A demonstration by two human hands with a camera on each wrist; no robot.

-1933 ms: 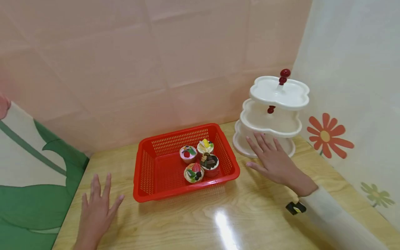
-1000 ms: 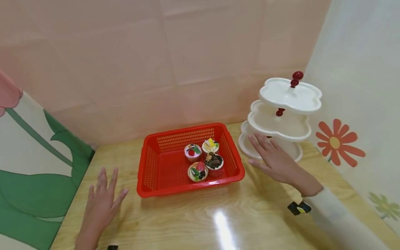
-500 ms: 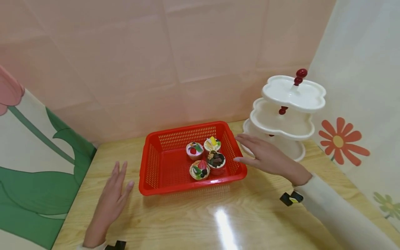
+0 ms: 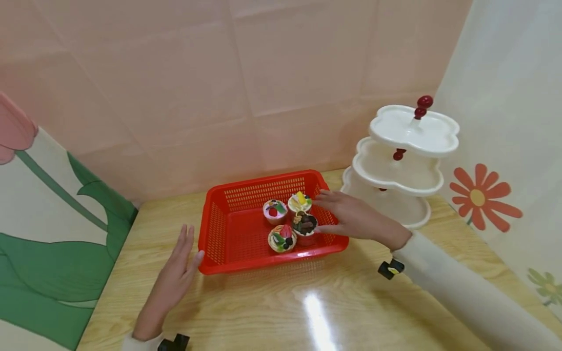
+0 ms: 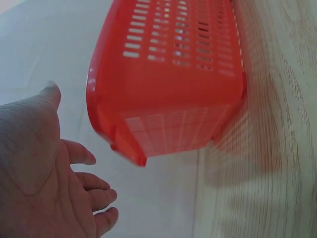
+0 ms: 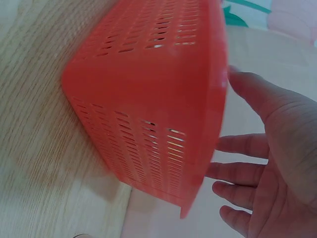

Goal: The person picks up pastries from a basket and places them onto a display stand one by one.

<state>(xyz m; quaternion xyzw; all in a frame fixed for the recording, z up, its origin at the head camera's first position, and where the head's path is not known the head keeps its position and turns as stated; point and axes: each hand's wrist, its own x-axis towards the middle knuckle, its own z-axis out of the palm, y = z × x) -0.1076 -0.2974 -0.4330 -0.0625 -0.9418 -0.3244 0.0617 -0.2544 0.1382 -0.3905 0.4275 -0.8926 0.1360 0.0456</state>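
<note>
A red plastic basket (image 4: pixel 237 265) with slotted walls sits on the wooden table, holding several cupcakes with fruit and chocolate toppings. My right hand (image 4: pixel 357 218) hovers over the basket's right rim, fingers extended, its fingertips close to the chocolate-topped cupcake (image 4: pixel 305 225) and the yellow-topped cupcake (image 4: pixel 300 202). In the right wrist view its thumb and fingers reach past the rim. My left hand (image 4: pixel 173 280) is beside the basket's left front corner with fingers loosely straight and nothing in it. A strawberry-topped cupcake (image 4: pixel 282 239) and a pink-creamed cupcake (image 4: pixel 275 211) lie further left in the basket.
A white three-tier stand (image 4: pixel 397 168) with red knobs stands right of the basket, near the corner. Behind the table (image 4: pixel 263 307) rises a pink cloth backdrop (image 4: pixel 184 97); a flower-printed white sheet (image 4: pixel 505 122) hangs on the right.
My right hand has moved left from in front of the tiered stand to over the basket's right rim. My left hand has moved right, closer to the basket. The head view has shifted slightly.
</note>
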